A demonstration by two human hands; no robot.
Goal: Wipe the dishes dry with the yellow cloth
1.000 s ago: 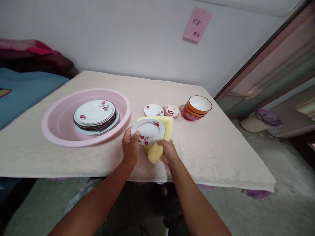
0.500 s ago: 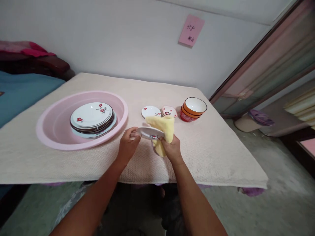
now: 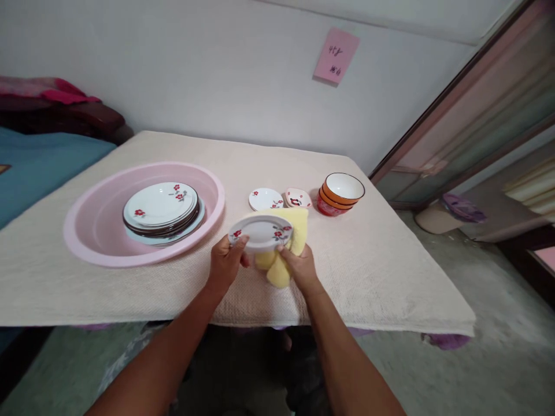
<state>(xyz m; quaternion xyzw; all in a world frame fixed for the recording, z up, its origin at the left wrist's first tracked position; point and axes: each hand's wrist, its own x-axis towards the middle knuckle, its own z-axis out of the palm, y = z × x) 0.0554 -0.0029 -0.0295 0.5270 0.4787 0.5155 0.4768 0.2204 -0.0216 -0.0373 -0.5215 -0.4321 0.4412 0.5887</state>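
Between my hands is a white plate [image 3: 259, 232] with red flowers, held above the table and tilted so its face shows. My left hand [image 3: 228, 260] grips its left edge, thumb on the rim. My right hand [image 3: 301, 267] is closed on a yellow cloth [image 3: 277, 273] and pinches the plate's right edge through it. The cloth hangs behind and below the plate. Just beyond lie a small stack of flowered plates [image 3: 265, 198] and a small square dish [image 3: 297, 197] with a cartoon print.
A pink basin [image 3: 78, 231] at left holds a stack of flowered plates [image 3: 160, 203]. Stacked orange and red bowls [image 3: 340, 193] stand at right on the cream cloth-covered table [image 3: 381, 277]. A pink note [image 3: 336, 56] is on the wall; a bin [image 3: 437, 216] stands on the floor.
The plate has turned from nearly edge-on to showing its face, shifting slightly left. The yellow cloth now spreads behind it and hangs lower. My left thumb has come over the rim.
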